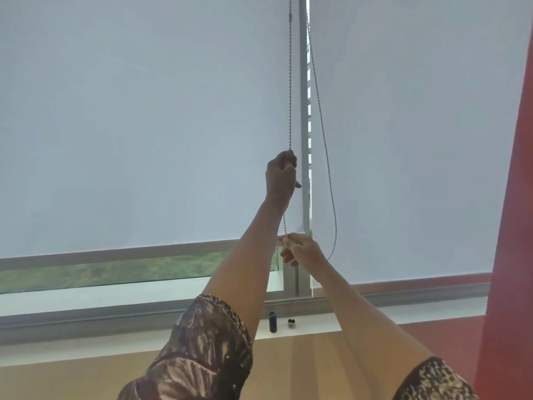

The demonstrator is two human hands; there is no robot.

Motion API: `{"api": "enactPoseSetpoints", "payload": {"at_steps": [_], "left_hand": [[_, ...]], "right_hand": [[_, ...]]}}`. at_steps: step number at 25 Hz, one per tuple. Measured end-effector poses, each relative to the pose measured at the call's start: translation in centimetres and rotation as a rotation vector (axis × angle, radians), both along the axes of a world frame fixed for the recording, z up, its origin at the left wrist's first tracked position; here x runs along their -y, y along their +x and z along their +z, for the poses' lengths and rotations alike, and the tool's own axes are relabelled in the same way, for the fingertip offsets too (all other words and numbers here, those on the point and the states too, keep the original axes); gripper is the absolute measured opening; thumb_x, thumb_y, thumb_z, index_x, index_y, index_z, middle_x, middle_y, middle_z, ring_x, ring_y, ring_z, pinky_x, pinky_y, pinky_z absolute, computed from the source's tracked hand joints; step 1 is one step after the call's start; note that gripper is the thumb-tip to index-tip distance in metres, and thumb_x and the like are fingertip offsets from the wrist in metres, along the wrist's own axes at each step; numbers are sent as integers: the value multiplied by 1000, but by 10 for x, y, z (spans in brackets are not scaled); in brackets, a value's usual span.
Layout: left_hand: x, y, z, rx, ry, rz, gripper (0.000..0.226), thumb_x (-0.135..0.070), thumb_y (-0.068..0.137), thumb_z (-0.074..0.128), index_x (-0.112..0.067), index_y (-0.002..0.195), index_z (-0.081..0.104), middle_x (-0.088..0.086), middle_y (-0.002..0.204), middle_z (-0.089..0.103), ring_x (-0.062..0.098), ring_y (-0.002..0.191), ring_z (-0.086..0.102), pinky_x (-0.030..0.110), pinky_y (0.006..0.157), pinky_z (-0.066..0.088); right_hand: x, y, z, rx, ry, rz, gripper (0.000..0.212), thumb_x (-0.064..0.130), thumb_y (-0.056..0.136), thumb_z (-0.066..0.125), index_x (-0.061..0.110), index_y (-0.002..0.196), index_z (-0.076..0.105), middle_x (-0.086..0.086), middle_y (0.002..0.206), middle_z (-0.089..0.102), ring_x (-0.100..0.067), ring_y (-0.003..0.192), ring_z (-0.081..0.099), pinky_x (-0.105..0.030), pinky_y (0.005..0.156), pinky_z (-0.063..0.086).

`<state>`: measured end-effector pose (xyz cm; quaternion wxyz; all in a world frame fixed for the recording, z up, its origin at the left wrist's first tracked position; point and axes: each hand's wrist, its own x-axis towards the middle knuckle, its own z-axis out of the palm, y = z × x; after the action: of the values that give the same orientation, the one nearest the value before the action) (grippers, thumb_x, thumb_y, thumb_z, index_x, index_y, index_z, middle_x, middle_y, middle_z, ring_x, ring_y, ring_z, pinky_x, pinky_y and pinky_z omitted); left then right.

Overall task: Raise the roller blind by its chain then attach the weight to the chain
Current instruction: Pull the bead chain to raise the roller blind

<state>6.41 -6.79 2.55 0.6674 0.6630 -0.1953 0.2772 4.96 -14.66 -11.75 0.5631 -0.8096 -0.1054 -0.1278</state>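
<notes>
A white roller blind (144,125) covers most of the left window, its bottom bar (115,254) a little above the sill. A metal bead chain (290,82) hangs beside the window post. My left hand (281,177) is raised and closed around the chain's left strand. Lower down, my right hand (301,251) pinches the same strand, and the chain's other strand (326,145) loops up from it on the right. A black cylindrical weight (272,322) stands on the sill below my arms, with a small silver and black piece (291,323) next to it.
A second white blind (403,125) covers the right window down to its bar (418,280). A red curtain (513,226) hangs at the far right. The white sill (317,326) runs under both windows, with a tan wall (86,379) beneath.
</notes>
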Motion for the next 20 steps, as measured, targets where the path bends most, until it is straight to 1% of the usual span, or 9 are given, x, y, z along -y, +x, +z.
{"api": "enactPoseSetpoints", "payload": {"at_steps": [2, 4, 6, 9, 12, 13, 15, 17, 20], "left_hand": [[-5, 7, -16, -3, 6, 47, 31, -10, 96, 36, -14, 67, 47, 0, 64, 37, 13, 53, 38, 27, 48, 51], [-8, 11, -30, 1, 5, 79, 32, -10, 95, 37, -16, 66, 47, 0, 62, 40, 13, 52, 42, 30, 51, 51], [-5, 9, -41, 16, 12, 75, 30, -10, 93, 37, -17, 65, 47, 4, 63, 40, 12, 52, 40, 26, 47, 49], [5, 8, -50, 21, -13, 103, 32, -14, 96, 38, -17, 64, 44, 8, 65, 39, 19, 52, 38, 19, 43, 44], [11, 8, -56, 37, -26, 136, 31, -11, 94, 37, -14, 65, 46, 2, 61, 42, 13, 43, 39, 28, 50, 47], [11, 9, -57, 42, -27, 131, 29, -10, 93, 36, -12, 66, 47, 2, 61, 42, 12, 43, 39, 30, 51, 48], [9, 8, -59, 54, -27, 116, 31, -10, 93, 37, -13, 64, 45, 4, 59, 41, 13, 45, 37, 29, 50, 46], [4, 8, -67, 40, -9, 105, 35, -12, 96, 38, -18, 62, 42, 6, 58, 40, 13, 47, 37, 27, 50, 42], [-10, 14, -93, -28, 127, 37, 33, -11, 98, 41, -16, 67, 48, 9, 63, 52, 18, 58, 51, 31, 59, 48]], "right_hand": [[6, 2, 32, 49, 123, -11, 31, 19, 98, 45, 12, 119, 67, -13, 94, 74, -22, 81, 71, -36, 76, 56], [9, 2, 83, 184, 291, -45, 32, 21, 99, 44, 5, 114, 68, -18, 99, 74, -25, 88, 70, -42, 83, 55], [7, -2, 143, 304, 374, -54, 32, 26, 99, 47, 4, 106, 68, -17, 96, 73, -23, 87, 69, -38, 80, 55], [-5, -7, 233, 418, 390, 12, 35, 29, 101, 44, 1, 111, 62, -17, 97, 70, -22, 83, 68, -33, 74, 53], [-18, -15, 290, 405, 387, 22, 28, 26, 102, 40, 5, 101, 58, -8, 78, 64, -17, 58, 58, -28, 55, 47], [-22, -15, 298, 419, 383, -5, 26, 24, 102, 38, 9, 92, 57, -3, 69, 55, -14, 51, 48, -26, 48, 38], [-31, -12, 297, 513, 328, -102, 28, 16, 99, 37, 14, 79, 56, 4, 59, 43, -12, 48, 35, -24, 46, 26], [-40, -7, 282, 586, 296, -166, 29, 12, 94, 37, 19, 70, 52, 5, 54, 37, -14, 49, 32, -25, 48, 23], [-40, 3, 245, 623, 281, -212, 31, 11, 93, 39, 22, 65, 49, 10, 51, 33, -12, 49, 30, -24, 51, 24]]}}
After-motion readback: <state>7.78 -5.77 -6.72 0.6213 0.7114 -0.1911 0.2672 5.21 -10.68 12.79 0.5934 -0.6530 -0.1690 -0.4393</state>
